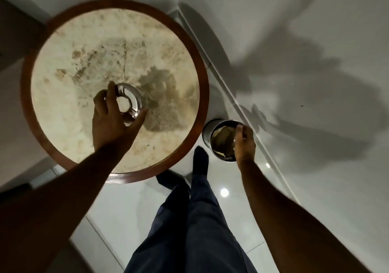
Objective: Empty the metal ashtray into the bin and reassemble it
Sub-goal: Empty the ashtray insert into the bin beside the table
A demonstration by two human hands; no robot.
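Left hand (113, 121) grips ashtray (129, 102); right hand (244, 144) at bin (221, 140) rim

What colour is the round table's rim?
Dark reddish-brown wood, around a mottled beige stone top; the table rim shows in the head view.

Bare forearms, no sleeves showing; long, loose dark navy trousers (195, 226) run down to a dark navy sock (201, 161).

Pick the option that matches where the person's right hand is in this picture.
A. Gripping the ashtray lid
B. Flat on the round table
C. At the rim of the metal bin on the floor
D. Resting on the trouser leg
C: the right hand is at the rim of the metal bin, which stands on the floor beside the round table; the left hand is on the ashtray.
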